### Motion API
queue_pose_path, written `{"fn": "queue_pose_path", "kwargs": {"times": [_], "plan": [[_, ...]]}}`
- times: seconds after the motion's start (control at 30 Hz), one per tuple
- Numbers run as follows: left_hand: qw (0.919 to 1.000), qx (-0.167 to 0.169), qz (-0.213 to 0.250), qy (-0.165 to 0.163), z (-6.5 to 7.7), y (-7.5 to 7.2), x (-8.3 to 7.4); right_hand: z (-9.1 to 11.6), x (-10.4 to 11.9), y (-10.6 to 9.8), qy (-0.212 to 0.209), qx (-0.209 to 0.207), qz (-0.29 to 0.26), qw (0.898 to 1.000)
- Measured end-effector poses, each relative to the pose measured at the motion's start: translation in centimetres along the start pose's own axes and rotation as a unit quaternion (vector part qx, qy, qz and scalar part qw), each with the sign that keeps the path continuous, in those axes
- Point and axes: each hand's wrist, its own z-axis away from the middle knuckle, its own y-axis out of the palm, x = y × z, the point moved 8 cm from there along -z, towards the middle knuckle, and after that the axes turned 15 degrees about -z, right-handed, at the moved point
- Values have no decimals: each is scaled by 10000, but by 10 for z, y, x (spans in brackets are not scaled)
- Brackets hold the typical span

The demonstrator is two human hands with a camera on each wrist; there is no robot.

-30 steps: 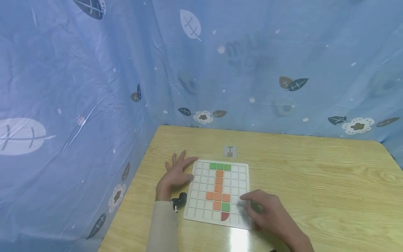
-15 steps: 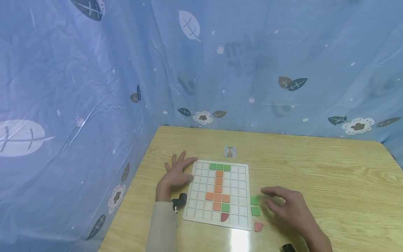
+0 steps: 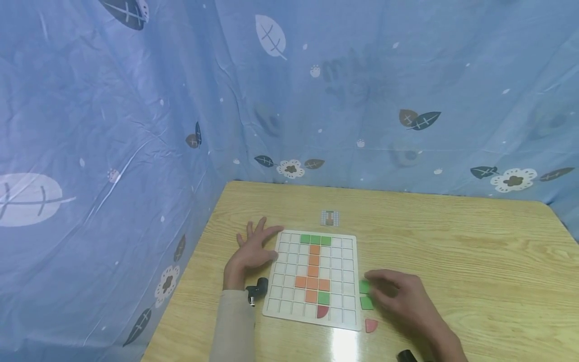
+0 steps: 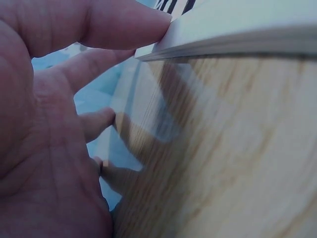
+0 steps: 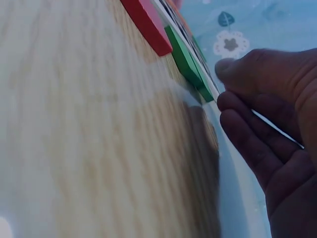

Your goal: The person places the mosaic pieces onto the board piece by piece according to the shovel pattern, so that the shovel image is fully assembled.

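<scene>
From the head view, a white grid board point(image 3: 312, 279) is seen lying flat on the wooden tabletop point(image 3: 452, 251), with green, orange and one red piece set in its cells. The left hand point(image 3: 252, 254) is laid flat at the board's left edge, fingers spread and straight, nothing gripped. The right hand point(image 3: 402, 296) is held low just right of the board, its grip loose and relaxed, fingertips at the upper green tile point(image 3: 364, 286); whether it is touched cannot be told. A second green tile point(image 3: 367, 302) and a red piece point(image 3: 371, 325) are seen just below it, beside the board's right edge. A small pattern card point(image 3: 329, 217) is lying beyond the board.

From the left wrist view, the board's edge point(image 4: 233, 37) is touched by a fingertip point(image 4: 148, 22), the other fingers spread on the tabletop.

From the right wrist view, the red piece point(image 5: 146, 22) and green tiles point(image 5: 185, 62) are lined up along the board, and the fingers point(image 5: 247, 139) are held gently bent above them, nothing pinched.
</scene>
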Motion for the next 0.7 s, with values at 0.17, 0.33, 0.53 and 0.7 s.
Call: {"fn": "queue_pose_path", "kwargs": {"times": [0.17,0.33,0.53,0.7], "plan": [[10000,15,-3,-9,0,0,1,0,-5,4,353,79,-16,9993],[10000,6,-28,-16,0,0,1,-1,-8,7,487,152,30,9987],[10000,-4,-48,34,0,-1,0,-2,-5,7,432,101,112,9990],[10000,-7,-27,36,1,-1,0,-2,-1,7,277,103,160,9994]]}}
